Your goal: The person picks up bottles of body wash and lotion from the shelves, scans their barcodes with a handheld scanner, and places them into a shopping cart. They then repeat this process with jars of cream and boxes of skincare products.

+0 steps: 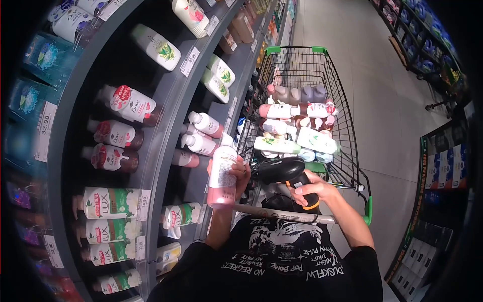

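Note:
My left hand [242, 174] is wrapped round a pink body wash bottle [222, 173] with a white label, its white top pointing away from me. In my right hand [318, 191] is a black barcode scanner [278, 170] with orange trim, gripped by its handle. The scanner's head points left, toward the bottle, with a small gap between them. Just ahead of both hands stands a wire shopping cart [347, 118] with green corners. Inside it several bottles lie or stand, among them a white bottle with a green leaf print [317, 140].
Shelves [173, 100] on my left hold Dove bottles [132, 104], LUX packs [111, 202] and similar pink pump bottles [200, 143]. The cart's handle bar [282, 215] crosses close to my body. Tiled floor [375, 100] runs along the right, with boxed goods [443, 168] beyond.

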Demonstrator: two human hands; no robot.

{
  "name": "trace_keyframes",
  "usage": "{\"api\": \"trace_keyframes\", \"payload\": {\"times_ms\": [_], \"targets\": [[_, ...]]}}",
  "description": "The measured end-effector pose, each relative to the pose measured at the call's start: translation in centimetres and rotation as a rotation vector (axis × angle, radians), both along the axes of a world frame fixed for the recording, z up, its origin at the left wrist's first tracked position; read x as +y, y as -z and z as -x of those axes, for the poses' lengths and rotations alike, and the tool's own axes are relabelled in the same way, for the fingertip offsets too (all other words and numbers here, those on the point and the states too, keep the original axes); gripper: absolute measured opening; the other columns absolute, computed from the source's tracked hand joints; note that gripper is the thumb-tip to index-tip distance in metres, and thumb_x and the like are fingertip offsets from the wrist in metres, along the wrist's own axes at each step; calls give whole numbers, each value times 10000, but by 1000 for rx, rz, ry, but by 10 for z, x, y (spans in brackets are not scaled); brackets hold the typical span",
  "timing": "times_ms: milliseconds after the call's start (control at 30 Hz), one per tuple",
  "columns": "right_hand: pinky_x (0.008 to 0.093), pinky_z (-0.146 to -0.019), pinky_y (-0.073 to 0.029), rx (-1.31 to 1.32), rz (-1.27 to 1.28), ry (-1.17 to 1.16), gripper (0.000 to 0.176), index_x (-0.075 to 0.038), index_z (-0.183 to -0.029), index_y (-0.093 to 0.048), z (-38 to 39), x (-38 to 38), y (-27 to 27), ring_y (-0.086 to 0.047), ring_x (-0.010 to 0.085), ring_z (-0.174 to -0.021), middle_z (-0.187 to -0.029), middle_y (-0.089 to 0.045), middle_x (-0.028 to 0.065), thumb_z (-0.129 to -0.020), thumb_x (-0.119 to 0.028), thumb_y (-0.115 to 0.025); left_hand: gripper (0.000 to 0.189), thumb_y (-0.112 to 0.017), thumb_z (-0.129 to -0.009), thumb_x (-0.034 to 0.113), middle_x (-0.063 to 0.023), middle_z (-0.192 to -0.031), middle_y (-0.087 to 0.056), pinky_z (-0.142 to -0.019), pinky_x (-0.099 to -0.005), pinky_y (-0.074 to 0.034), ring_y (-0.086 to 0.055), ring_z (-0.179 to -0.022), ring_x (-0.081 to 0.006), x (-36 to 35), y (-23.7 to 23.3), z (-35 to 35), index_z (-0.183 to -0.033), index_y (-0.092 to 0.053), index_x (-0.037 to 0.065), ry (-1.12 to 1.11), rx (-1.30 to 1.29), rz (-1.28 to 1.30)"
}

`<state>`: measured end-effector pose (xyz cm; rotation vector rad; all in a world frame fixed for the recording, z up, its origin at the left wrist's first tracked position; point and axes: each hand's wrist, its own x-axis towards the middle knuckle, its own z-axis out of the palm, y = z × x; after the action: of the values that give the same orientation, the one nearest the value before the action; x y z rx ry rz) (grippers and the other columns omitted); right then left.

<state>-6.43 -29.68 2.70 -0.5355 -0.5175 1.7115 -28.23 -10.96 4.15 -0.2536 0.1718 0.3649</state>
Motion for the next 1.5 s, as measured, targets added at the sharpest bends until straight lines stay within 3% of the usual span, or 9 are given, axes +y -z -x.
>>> {"api": "trace_keyframes", "payload": {"times_ms": [67, 167, 467, 667, 867, 1067, 1167, 1300, 1500], "targets": [[273, -461, -460, 30, -109, -103, 347, 48, -1076, -517, 4, 2, 7, -536, 127, -492, -665, -530, 54, -808, -106, -677, 735, -773, -766, 380, -63, -906, -527, -1087, -318, -333, -594, -751, -156, -9, 0, -7, -1241, -432, -65, 8, 15, 32], [266, -456, -454, -38, -64, -129, 326, 44, -1016, -516, 11, 4, -6, -533, 110, -500, -648, -534, 45, -782, -94, -696, 600, -760, -761, 148, -76, -896, -545, -896, -302, -455, -604, -750, -187, -25, -1, -19, -1255, -454, -1, -67, -95, 630], [250, -467, -450, -101, -93, -111, 382, 50, -1054, -539, 7, 3, -10, -534, 100, -499, -656, -539, 31, -755, -115, -711, 466, -646, -822, 86, -64, -887, -602, -935, -327, -437, -648, -832, -153, -33, 12, -40, -1258, -478, 84, 39, -466, 671], [244, -470, -443, -97, -103, -117, 351, 41, -1028, -551, 7, 4, -11, -535, 99, -497, -655, -549, 32, -760, -125, -705, 425, -649, -834, 89, -83, -859, -611, -923, -352, -468, -649, -833, -181, -28, -6, -46, -1232, -503, 67, -23, -213, 346], [257, -462, -440, -163, -146, -108, 328, 37, -987, -544, 7, 7, -3, -547, 122, -482, -591, -551, 53, -769, -149, -703, 487, -726, -800, 195, -58, -918, -551, -899, -300, -480, -588, -884, -173, -21, -8, -60, -1207, -516, 29, -48, -324, 608], [266, -466, -433, 91, -158, -22, 331, 40, -1011, -544, 4, 6, 0, -541, 137, -476, -624, -564, 68, -779, -130, -707, 661, -762, -761, 351, -112, -1064, -578, -942, -410, -481, -587, -1005, -219, 30, 11, -79, -1247, -469, 12, -101, 157, -232], [269, -470, -428, 75, -161, -18, 343, 42, -1017, -536, 3, 6, -1, -532, 138, -473, -635, -553, 69, -757, -107, -703, 593, -704, -796, 224, -137, -1152, -591, -975, -498, -464, -565, -1108, -296, 66, 38, -94, -1284, -441, 15, 43, 496, -575], [270, -484, -429, 56, -123, -27, 352, 35, -991, -540, -2, 3, -9, -526, 138, -477, -613, -540, 61, -736, -127, -719, 638, -675, -731, -74, -140, -1149, -579, -857, -384, -540, -616, -1025, -254, 56, 34, -163, -1307, -418, 17, 150, 776, -1298], [279, -497, -431, 118, -137, 31, 343, 24, -974, -534, -8, -2, -2, -513, 140, -473, -605, -533, 68, -756, -173, -711, 755, -807, -569, 178, -193, -1081, -637, -860, -441, -497, -623, -1022, -368, 34, 74, -257, -1221, -445, 64, 421, 805, -2442]]}}
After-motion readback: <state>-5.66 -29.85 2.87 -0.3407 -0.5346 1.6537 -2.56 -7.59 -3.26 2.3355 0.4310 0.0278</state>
